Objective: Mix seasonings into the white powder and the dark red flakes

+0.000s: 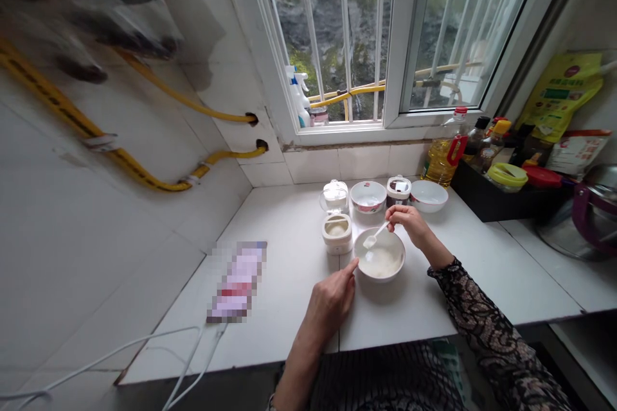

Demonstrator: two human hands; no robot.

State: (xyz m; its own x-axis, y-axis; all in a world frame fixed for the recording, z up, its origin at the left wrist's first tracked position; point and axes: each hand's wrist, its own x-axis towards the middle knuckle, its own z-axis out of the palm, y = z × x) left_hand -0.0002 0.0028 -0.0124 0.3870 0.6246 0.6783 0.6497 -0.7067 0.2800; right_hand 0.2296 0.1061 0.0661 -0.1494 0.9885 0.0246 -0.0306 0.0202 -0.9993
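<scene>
A white bowl [380,273] stands near the middle of the counter with pale, whitish contents in its bottom. My left hand [332,298] is at its left side, fingertips on the rim and the lower fingers partly hidden. Between the fingers of my right hand [409,225] is the handle of a small white spoon [370,241], whose head hangs over the bowl. Left of the bowl is an open white seasoning jar [337,247] with light contents. Behind stand another white jar [335,194], a patterned bowl [368,205], a dark-filled jar [398,199] and a second white bowl [429,196].
A blurred-out phone-like device [237,282] lies on the left of the counter [284,308], a white cable [193,359] near it. At the right are an oil bottle [441,157], a black box [482,196] of condiments and a metal pot [562,225].
</scene>
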